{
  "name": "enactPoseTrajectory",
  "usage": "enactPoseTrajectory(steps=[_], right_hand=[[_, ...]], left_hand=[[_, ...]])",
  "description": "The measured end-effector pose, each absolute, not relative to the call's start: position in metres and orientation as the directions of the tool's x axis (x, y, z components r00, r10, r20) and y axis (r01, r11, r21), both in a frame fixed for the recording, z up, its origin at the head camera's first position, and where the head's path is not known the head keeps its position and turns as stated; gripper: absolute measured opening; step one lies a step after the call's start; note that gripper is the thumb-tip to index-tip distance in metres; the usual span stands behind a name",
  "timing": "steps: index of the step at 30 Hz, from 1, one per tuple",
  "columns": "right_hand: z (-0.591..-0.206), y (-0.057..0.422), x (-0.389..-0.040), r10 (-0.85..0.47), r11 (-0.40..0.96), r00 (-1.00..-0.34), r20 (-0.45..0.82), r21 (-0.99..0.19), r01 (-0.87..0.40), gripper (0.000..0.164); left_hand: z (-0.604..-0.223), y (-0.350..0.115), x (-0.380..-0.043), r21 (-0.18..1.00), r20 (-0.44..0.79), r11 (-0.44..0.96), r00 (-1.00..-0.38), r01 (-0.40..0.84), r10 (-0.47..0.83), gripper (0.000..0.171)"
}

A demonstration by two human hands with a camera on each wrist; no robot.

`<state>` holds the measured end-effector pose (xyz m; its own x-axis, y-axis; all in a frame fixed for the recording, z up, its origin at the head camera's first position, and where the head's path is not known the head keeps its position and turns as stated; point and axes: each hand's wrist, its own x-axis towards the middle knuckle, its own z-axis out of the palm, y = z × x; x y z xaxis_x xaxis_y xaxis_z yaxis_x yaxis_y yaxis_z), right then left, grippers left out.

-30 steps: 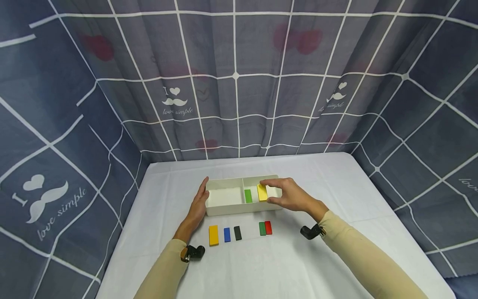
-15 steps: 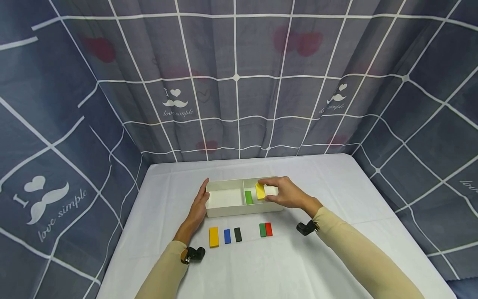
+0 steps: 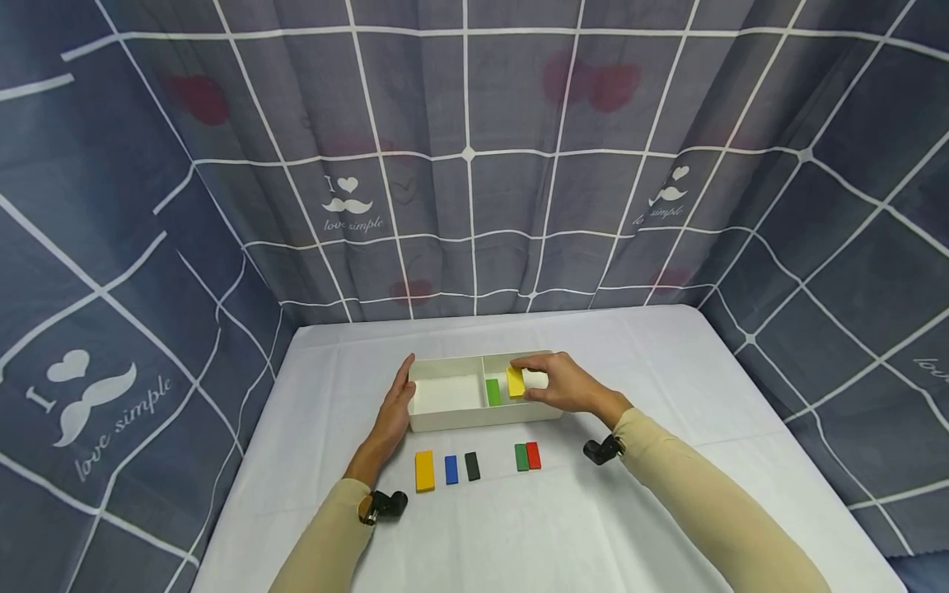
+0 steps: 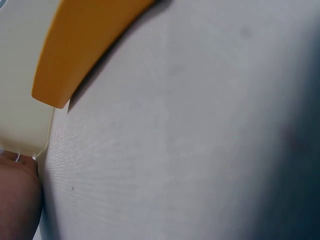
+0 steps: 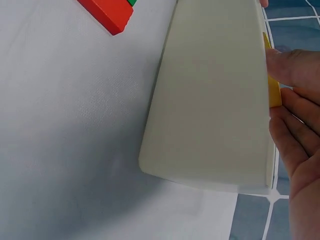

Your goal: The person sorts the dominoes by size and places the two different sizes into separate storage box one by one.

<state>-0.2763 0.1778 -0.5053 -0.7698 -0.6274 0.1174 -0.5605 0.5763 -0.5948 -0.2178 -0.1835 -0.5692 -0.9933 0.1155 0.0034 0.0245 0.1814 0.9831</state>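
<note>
A long cream-white box with a divider stands on the white-covered table. My right hand pinches a yellow block between thumb and fingers over the right compartment. The right wrist view catches the yellow block poking above the box wall, partly hidden by the thumb. Left of it, a light green block sits inside the same compartment, by the divider. My left hand lies along the box's left end, its fingers fairly straight and touching the wall.
In front of the box lie an orange-yellow block, a blue block and a black block. Farther right, a dark green block and a red block lie side by side. Checked curtains surround the table.
My right hand has shifted slightly left with the yellow block, closer to the light green one. The left hand stays at the box's end.
</note>
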Motion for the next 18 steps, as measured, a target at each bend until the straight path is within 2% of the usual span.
enactPoseTrajectory(steps=[18], right_hand=[[-0.517,0.166,-0.291,-0.663,0.601,-0.748,0.042,-0.565,-0.564,0.061]], left_hand=[[-0.572,-0.184,-0.221,0.985,0.013,0.172,-0.993,0.034,0.120,0.058]])
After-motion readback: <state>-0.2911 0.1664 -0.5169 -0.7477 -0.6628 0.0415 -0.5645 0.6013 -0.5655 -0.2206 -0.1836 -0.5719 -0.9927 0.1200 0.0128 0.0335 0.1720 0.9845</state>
